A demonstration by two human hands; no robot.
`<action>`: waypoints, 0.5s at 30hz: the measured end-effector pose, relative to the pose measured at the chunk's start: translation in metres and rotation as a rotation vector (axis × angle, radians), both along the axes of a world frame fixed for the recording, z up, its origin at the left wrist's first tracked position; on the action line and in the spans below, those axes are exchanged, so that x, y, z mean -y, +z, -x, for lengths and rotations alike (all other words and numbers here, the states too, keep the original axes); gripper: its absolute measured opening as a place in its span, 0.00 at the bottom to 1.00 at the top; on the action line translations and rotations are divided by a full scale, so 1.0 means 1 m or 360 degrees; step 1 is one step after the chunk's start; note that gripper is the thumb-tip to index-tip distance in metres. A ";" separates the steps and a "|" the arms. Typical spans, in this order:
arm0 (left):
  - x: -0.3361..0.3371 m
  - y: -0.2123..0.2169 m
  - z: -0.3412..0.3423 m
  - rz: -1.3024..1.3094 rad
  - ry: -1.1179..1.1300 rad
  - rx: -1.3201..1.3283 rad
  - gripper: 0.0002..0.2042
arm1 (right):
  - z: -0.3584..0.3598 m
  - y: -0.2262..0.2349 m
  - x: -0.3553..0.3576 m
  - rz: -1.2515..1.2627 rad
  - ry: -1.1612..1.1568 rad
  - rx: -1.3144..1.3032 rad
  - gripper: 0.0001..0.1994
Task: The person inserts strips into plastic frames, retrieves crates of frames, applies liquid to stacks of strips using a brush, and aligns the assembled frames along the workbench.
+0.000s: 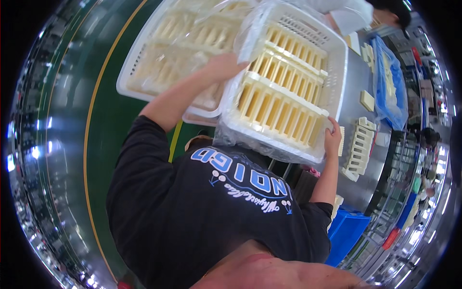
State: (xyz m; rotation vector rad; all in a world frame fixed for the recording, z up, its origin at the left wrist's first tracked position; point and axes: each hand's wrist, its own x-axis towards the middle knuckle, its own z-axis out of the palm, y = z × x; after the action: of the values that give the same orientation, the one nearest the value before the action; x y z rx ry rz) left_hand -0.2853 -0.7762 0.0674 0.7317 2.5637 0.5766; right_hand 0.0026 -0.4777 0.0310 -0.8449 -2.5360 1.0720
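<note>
A white plastic basket (340, 77) with perforated walls is in front of my body, lined with clear plastic film. Rows of cream slotted plastic parts (284, 79) lie inside it. My left hand (226, 66) is closed on the basket's left rim, its fingertips over the edge. On the near right corner, my right hand (332, 138) grips the rim with bent fingers. Part of each hand's hold is hidden by the basket wall.
To the left stands a second white basket (126, 79) of film-covered cream parts. A metal table (353, 103) at right bears a slotted cream part (358, 149), a small cream block (367, 100) and a blue-lined bin (399, 103). Another person's sleeve (353, 17) is beyond. A blue bin (347, 233) sits below.
</note>
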 end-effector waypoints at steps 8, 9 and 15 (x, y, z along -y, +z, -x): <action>0.166 0.047 0.086 0.0447 0.0762 -0.0488 0.36 | -0.003 0.011 0.000 -0.0233 -0.0024 0.0269 0.20; 0.204 0.014 0.109 0.0303 0.0801 -0.0413 0.33 | -0.004 0.008 -0.005 -0.0380 0.0062 0.0334 0.21; 0.239 -0.068 0.148 0.0034 0.0869 -0.0337 0.27 | 0.010 0.006 0.017 -0.0707 -0.0189 0.0790 0.21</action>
State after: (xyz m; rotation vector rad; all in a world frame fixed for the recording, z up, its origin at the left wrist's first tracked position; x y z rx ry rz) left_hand -0.4332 -1.0156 -0.0009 0.0713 2.9729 0.6595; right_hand -0.0075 -0.4944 0.0365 -1.2181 -2.8948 0.2505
